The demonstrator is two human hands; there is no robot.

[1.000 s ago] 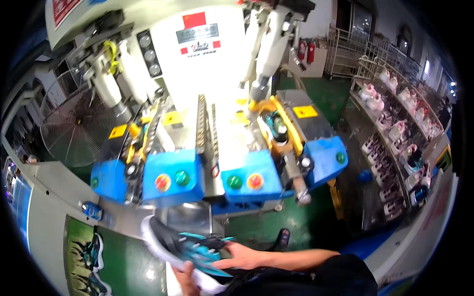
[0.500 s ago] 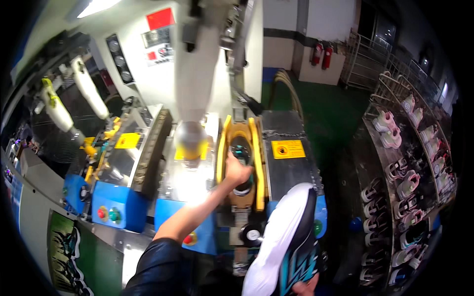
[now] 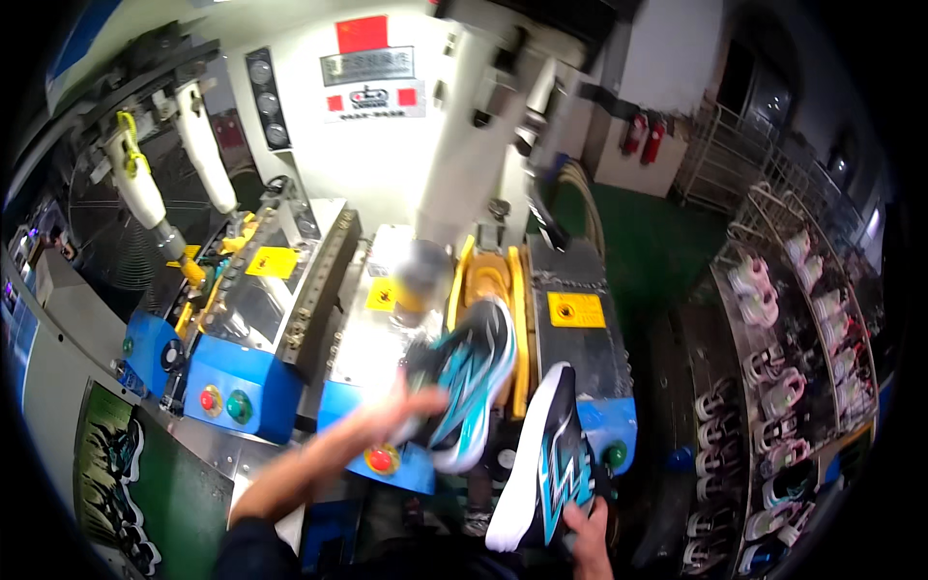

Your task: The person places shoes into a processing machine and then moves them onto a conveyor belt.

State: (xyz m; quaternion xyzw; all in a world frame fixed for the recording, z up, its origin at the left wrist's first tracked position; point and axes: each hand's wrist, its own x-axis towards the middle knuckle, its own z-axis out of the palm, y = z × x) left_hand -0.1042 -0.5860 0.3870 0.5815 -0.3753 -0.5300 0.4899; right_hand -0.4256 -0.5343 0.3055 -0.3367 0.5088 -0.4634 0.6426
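Observation:
My left hand (image 3: 404, 404), slightly blurred, grips a black, teal and white sneaker (image 3: 480, 372) by its upper. That sneaker is tilted in front of a slot in the machine, which has yellow side pads (image 3: 519, 333) and a tan bed (image 3: 486, 277). Lower right, my right hand (image 3: 588, 537) has its fingers round a second sneaker (image 3: 543, 474) of the same colours. Its thick white sole faces left and its toe points up. The two sneakers are apart. Part of my left palm is hidden by the first sneaker.
Blue control boxes with a red button (image 3: 382, 458) and green buttons (image 3: 238, 406) front the machine. A blurred press arm (image 3: 425, 271) hangs left of the slot. Racks of shoes (image 3: 783, 387) stand right, and more shoes (image 3: 121, 483) lie at lower left. Fire extinguishers (image 3: 643, 140) sit behind.
My left hand has lifted the first sneaker out from between the yellow pads, toward me, and tilted it. My right hand still holds the second sneaker. The whole view has shifted.

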